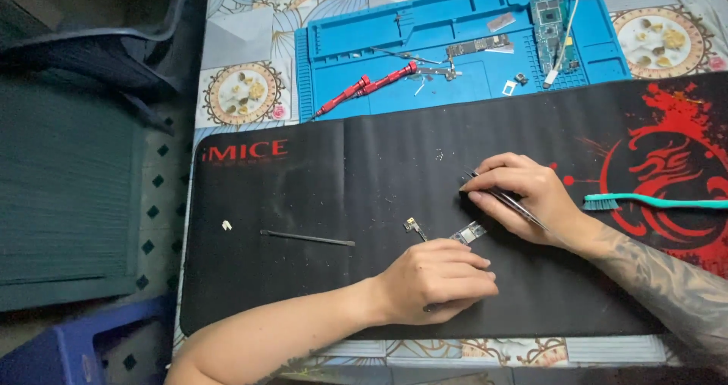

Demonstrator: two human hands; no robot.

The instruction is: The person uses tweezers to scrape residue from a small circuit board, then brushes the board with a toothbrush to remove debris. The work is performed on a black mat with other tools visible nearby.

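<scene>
My left hand [436,279] rests curled on a long black desk mat [303,195], its fingers closed over the near end of a small circuit board [469,234] whose pale tip pokes out. My right hand [523,195] grips thin metal tweezers [516,207] pencil-style, just above and right of that board. A tiny flex part [413,226] lies on the mat beside my left knuckles.
A thin black pry tool [307,239] and a small white chip [226,225] lie left on the mat. A teal toothbrush [652,201] lies right. Behind is a blue repair mat [455,59] with two red screwdrivers [364,89], circuit boards [550,29] and a white cable.
</scene>
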